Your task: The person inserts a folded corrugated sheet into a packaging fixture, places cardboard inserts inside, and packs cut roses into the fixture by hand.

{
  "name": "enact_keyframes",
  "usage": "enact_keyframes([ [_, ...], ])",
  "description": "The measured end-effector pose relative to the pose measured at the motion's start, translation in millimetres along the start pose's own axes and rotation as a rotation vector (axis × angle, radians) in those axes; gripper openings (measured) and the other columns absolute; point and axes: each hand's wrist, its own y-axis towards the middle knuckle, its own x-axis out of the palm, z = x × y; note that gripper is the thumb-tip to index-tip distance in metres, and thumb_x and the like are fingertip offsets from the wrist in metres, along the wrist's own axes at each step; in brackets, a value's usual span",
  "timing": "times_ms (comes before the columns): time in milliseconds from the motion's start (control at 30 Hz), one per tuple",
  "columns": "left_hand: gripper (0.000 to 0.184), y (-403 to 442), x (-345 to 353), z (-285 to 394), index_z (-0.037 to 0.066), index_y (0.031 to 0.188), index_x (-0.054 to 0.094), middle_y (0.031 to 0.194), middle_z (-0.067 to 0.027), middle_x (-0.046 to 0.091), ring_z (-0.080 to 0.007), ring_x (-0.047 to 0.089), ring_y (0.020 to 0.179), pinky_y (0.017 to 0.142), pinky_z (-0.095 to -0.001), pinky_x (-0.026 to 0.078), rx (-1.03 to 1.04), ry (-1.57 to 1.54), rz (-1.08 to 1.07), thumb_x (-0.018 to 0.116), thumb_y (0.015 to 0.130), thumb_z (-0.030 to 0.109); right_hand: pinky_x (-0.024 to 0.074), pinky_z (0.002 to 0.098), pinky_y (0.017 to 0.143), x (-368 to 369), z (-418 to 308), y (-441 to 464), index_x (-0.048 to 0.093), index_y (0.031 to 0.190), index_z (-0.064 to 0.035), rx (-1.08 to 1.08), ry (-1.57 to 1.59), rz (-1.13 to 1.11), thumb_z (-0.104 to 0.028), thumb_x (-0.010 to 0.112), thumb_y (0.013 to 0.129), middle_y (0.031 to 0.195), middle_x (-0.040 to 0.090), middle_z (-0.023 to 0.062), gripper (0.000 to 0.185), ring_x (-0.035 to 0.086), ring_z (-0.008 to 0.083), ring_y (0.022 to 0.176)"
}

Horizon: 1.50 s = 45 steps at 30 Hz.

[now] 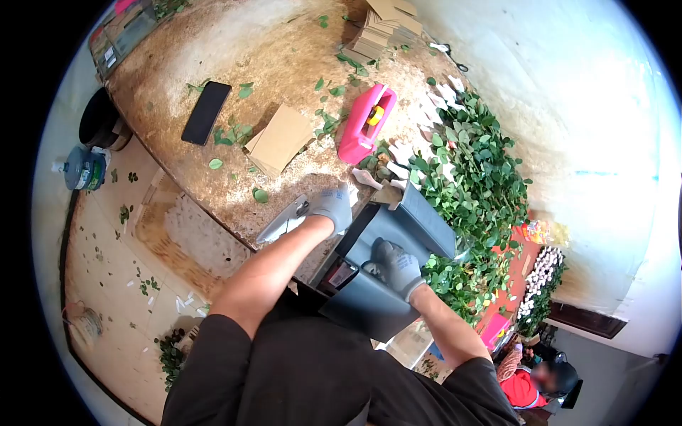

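The dark grey tray is at the near edge of the worktop, in front of the person's body. Its near part seems to reach beyond this edge, so I judge that strong pressing on the near side could tip it or make it slide. If the tray shifts to the right, its wall could bruise the leafy stems, which lie just beside it. At the far end, the white-wrapped bud is near the tray, and a careless push could crush it. The metallic tool lies close to the edge; a bump from the left wrist could drop it, or its border could catch the glove.

Both forearms reach forward from the body and come nearer to each other, with the 2 hands well apart from the leaves' far side. The left hand, in a grey glove, is between the tool and the tray, its back turned up; its fingers are mostly hidden, so I cannot tell whether they pinch something. The right hand, also gloved, is inside the tray with bent fingers; whether it grips anything, I cannot tell.
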Motion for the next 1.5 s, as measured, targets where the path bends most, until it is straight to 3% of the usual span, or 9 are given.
enact_keyframes([
  [267, 0.024, 7.6, 51.9, -7.4, 0.002, 0.107, 0.069, 0.102, -0.0208, 0.074, -0.0358, 0.074, 0.096, 0.081, -0.0473, 0.058, 0.076, 0.091, 0.103, 0.052, 0.095, 0.014, 0.0512, 0.0493, 0.080, 7.8, 4.0, 0.6, 0.060, 0.102, -0.0066, -0.033, -0.040, 0.012, -0.046, 0.071, 0.089, 0.099, 0.068, 0.0199, 0.043, 0.065, 0.0421, 0.094],
  [333, 0.024, -15.1, 36.8, -5.4, 0.004, 0.093, 0.077, 0.102, -0.0200, 0.075, -0.0350, 0.074, 0.097, 0.080, -0.0479, 0.059, 0.076, 0.077, -0.019, 0.054, 0.093, 0.014, 0.0501, 0.0499, 0.078, 5.4, -2.0, 0.7, 0.056, 0.101, -0.0062, -0.033, -0.049, 0.026, -0.027, 0.072, 0.087, 0.093, 0.064, 0.0164, 0.030, 0.064, 0.0431, 0.088],
  [533, 0.025, -151.3, -3.4, -72.6, 0.009, 0.106, 0.069, 0.097, -0.0138, 0.069, -0.0337, 0.069, 0.087, 0.084, -0.0462, 0.053, 0.394, -0.194, 0.284, 0.069, 0.084, 0.020, 0.0495, 0.0463, 0.068, 14.1, 10.0, 1.7, 0.057, 0.094, -0.0059, -0.104, 0.016, 0.067, -0.018, 0.077, 0.083, 0.088, 0.062, 0.0138, 0.026, 0.063, 0.0390, 0.079],
  [733, 0.034, -240.6, -44.4, -194.7, 0.001, 0.110, 0.065, 0.093, -0.0182, 0.066, -0.0345, 0.064, 0.093, 0.085, -0.0450, 0.049, -0.422, -0.490, 0.333, 0.075, 0.085, 0.021, 0.0485, 0.0460, 0.065, 7.8, -7.5, 5.7, 0.059, 0.082, -0.0061, -0.061, -0.023, 0.065, -0.025, 0.080, 0.079, 0.084, 0.059, 0.0119, 0.028, 0.060, 0.0368, 0.075],
  [833, 0.034, -260.7, -17.6, -292.4, -0.003, 0.120, 0.061, 0.102, -0.0173, 0.067, -0.0268, 0.066, 0.094, 0.083, -0.0379, 0.052, -0.530, -0.445, 0.510, 0.067, 0.094, 0.019, 0.0487, 0.0459, 0.062, 16.7, 8.9, 2.3, 0.063, 0.077, -0.0080, -0.075, -0.094, 0.036, -0.037, 0.080, 0.077, 0.079, 0.058, 0.0102, 0.034, 0.059, 0.0337, 0.076],
  [1100, 0.041, -258.8, 74.2, -369.4, 0.010, 0.142, 0.058, 0.128, -0.0142, 0.068, -0.0210, 0.066, 0.114, 0.090, -0.0327, 0.054, -0.470, 0.277, 0.565, 0.061, 0.102, 0.018, 0.0476, 0.0402, 0.060, 13.2, 0.8, 2.8, 0.053, 0.088, -0.0093, -0.054, -0.041, 0.015, -0.010, 0.088, 0.066, 0.076, 0.057, 0.0104, 0.041, 0.059, 0.0316, 0.066],
  [1200, 0.027, -233.7, 82.4, -320.8, 0.003, 0.124, 0.068, 0.108, -0.0094, 0.073, -0.0182, 0.069, 0.100, 0.084, -0.0314, 0.054, -0.749, -0.261, 0.603, 0.062, 0.102, 0.018, 0.0475, 0.0399, 0.060, 15.2, 6.3, 0.0, 0.053, 0.089, -0.0093, -0.026, -0.020, -0.005, -0.010, 0.086, 0.067, 0.076, 0.058, 0.0100, 0.039, 0.059, 0.0315, 0.067],
  [1367, 0.014, -219.9, 59.8, -256.1, -0.002, 0.100, 0.063, 0.095, -0.0094, 0.068, -0.0183, 0.064, 0.085, 0.075, -0.0324, 0.050, -0.680, -0.214, 0.559, 0.058, 0.102, 0.011, 0.0480, 0.0403, 0.060, 27.3, 42.8, -24.8, 0.053, 0.089, -0.0086, 0.142, 0.160, -0.006, -0.014, 0.086, 0.068, 0.077, 0.058, 0.0095, 0.040, 0.060, 0.0321, 0.067],
  [1500, 0.016, -206.6, 27.2, -202.7, 0.000, 0.102, 0.067, 0.090, -0.0140, 0.065, -0.0288, 0.062, 0.082, 0.082, -0.0445, 0.051, 0.036, -0.196, 0.549, 0.056, 0.097, 0.010, 0.0480, 0.0407, 0.060, 15.9, 7.6, 3.7, 0.053, 0.089, -0.0084, -0.028, 0.033, 0.057, -0.014, 0.086, 0.067, 0.078, 0.058, 0.0092, 0.040, 0.059, 0.0322, 0.067],
])
